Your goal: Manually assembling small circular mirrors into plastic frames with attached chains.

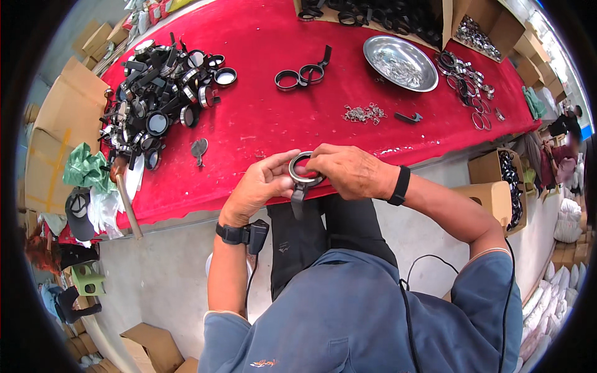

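My left hand [264,186] grips a round frame [309,181] with a silver and black rim and a short dark handle pointing down. It is held just off the table's near edge, above my lap. The thumb and fingers of my right hand [354,172] are pinched at the frame's upper right rim; any small part between them is hidden. Two similar black frames [287,79] lie farther back on the red cloth. Right of them are a heap of small metal clips [365,114] and a loose black handle piece [408,117].
A big pile of black round pieces [155,93] covers the table's left. A wooden-handled tool [129,205] overhangs the near left edge. A metal dish [376,46] holds small metal parts. Metal rings [463,84] lie at right; an open cardboard box [446,18] stands behind.
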The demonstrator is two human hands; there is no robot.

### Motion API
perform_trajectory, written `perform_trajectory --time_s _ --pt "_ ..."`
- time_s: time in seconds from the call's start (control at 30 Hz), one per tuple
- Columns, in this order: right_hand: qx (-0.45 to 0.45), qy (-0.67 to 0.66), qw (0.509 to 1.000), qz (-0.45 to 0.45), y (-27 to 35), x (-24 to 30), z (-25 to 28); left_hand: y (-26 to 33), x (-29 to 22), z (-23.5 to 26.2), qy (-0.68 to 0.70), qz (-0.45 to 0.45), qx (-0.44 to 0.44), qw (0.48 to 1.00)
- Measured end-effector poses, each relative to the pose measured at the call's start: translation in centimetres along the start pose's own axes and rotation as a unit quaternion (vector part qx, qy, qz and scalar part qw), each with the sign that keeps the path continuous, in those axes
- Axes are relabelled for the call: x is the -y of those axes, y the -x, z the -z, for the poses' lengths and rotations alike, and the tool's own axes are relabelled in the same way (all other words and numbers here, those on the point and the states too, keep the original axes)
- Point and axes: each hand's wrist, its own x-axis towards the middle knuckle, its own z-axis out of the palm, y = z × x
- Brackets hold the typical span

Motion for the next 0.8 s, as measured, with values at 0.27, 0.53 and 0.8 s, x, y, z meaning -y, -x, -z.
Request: perform_trajectory --time_s 0.27,0.53,0.8 --pt "-0.098 -0.023 0.995 -0.002 -2.1 -3.3 -0.2 -2.3 -0.4 -1.8 -0.041 -0.033 -0.095 0.994" --pt "-0.28 0.027 0.947 -0.156 -2.2 -6.7 -1.9 -10.0 2.5 -1.3 -0.136 -0.113 -0.254 0.951" --pt "-0.367 -0.141 0.854 -0.341 2.1 -7.9 -7.6 -7.6 0.6 -1.1 -0.379 -0.039 -0.334 0.862"
